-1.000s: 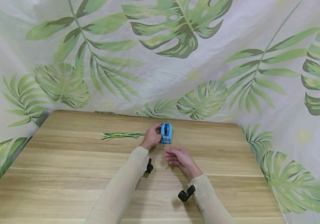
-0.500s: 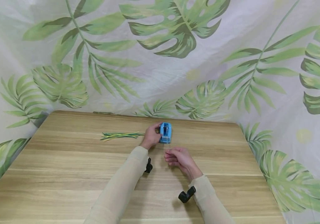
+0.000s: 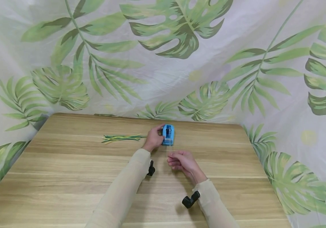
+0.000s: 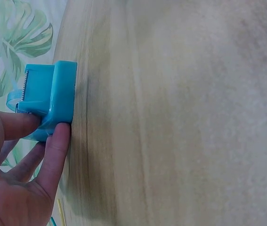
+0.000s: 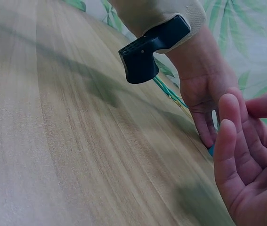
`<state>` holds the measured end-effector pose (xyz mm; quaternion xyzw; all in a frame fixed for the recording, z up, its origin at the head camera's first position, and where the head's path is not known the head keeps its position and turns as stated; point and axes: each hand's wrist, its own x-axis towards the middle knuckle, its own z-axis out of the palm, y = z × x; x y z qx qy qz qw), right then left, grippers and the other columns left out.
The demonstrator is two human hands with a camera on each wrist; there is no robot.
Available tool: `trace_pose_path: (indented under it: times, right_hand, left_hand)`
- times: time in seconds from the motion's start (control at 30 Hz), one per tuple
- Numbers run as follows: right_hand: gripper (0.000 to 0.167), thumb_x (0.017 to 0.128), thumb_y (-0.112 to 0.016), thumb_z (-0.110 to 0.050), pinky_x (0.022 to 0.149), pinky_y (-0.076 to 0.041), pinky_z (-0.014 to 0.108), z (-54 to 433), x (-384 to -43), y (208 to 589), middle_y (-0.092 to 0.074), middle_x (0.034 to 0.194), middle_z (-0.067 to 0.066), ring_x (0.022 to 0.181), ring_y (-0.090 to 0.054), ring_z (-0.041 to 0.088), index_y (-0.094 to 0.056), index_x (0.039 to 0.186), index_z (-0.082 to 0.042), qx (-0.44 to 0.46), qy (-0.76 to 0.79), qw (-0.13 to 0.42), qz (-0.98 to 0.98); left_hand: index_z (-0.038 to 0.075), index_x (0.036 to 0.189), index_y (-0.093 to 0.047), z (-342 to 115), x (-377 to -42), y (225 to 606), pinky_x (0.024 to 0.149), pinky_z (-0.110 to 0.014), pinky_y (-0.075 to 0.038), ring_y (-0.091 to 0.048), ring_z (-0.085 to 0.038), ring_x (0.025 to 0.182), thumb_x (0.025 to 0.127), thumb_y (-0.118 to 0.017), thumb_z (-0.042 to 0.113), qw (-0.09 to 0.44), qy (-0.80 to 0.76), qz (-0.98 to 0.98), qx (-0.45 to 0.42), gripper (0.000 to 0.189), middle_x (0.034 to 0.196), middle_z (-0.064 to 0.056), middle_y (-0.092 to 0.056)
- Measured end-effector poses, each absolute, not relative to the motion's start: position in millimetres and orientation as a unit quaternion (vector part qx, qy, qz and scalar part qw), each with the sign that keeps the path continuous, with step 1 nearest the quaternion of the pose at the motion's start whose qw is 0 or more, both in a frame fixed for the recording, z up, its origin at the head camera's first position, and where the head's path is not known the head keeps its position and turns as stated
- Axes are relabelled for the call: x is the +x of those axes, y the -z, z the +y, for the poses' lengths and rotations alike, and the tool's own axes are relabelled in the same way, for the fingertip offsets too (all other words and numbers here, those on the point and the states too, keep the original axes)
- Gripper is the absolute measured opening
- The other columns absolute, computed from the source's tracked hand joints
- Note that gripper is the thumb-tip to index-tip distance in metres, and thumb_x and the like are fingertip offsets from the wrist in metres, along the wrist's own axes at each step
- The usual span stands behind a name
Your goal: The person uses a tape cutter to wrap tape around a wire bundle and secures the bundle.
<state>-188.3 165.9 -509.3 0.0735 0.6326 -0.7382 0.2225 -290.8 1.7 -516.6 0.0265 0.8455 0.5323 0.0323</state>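
A blue tape dispenser (image 3: 168,135) stands near the back edge of the table. My left hand (image 3: 153,138) grips it from the left side, thumb and fingers around its body, as the left wrist view shows with the dispenser (image 4: 58,96) and its toothed cutting edge. In front of it, my right hand (image 3: 182,161) has thumb and index finger pinched together, other fingers loosely curled. A faint clear strip of tape (image 3: 170,148) runs from the dispenser's front toward those fingertips. The pinched end is too small to make out. My right hand (image 5: 251,160) hides most of the dispenser in the right wrist view.
Green and yellow twist ties (image 3: 123,138) lie in a loose bundle left of the left hand. The wooden table (image 3: 66,183) ends at a leaf-patterned curtain (image 3: 163,63). Each wrist wears a black mount (image 3: 191,199).
The head view has shifted slightly, so the scene sits a little further left. Both hands and the tape dispenser otherwise stay nearly still.
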Motion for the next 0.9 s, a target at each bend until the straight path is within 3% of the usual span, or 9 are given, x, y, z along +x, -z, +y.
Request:
trace_pose_path:
  times: [0.3, 0.57, 0.9]
  right_hand:
    - [0.033, 0.096, -0.063, -0.009, 0.055, -0.054, 0.023, 166, -184, 510, -0.073, 0.077, 0.005, 0.064, -0.069, 0.010, -0.062, 0.117, 0.017, 0.061, 0.734, 0.224, 0.638]
    - [0.034, 0.095, -0.064, -0.008, 0.057, -0.054, 0.023, 165, -180, 506, -0.073, 0.077, 0.005, 0.064, -0.069, 0.011, -0.061, 0.117, 0.018, 0.058, 0.736, 0.228, 0.635]
    - [0.030, 0.095, -0.064, -0.007, 0.055, -0.054, 0.023, 164, -175, 506, -0.073, 0.077, 0.006, 0.064, -0.069, 0.012, -0.064, 0.113, 0.017, 0.045, 0.743, 0.229, 0.627]
  left_hand:
    - [0.012, 0.145, -0.055, 2, -292, 518, 0.080, -0.035, -0.052, -0.062, -0.026, 0.099, 0.086, -0.065, -0.013, 0.027, -0.528, 0.848, 0.026, 0.065, 0.134, -0.020, -0.060]
    - [0.012, 0.147, -0.053, 2, -291, 518, 0.075, -0.032, -0.051, -0.061, -0.025, 0.094, 0.088, -0.065, -0.012, 0.030, -0.528, 0.848, 0.028, 0.064, 0.136, -0.020, -0.059]
    - [0.013, 0.147, -0.053, 2, -291, 517, 0.081, -0.035, -0.052, -0.061, -0.027, 0.103, 0.088, -0.064, -0.012, 0.034, -0.536, 0.843, 0.021, 0.065, 0.136, -0.018, -0.059]
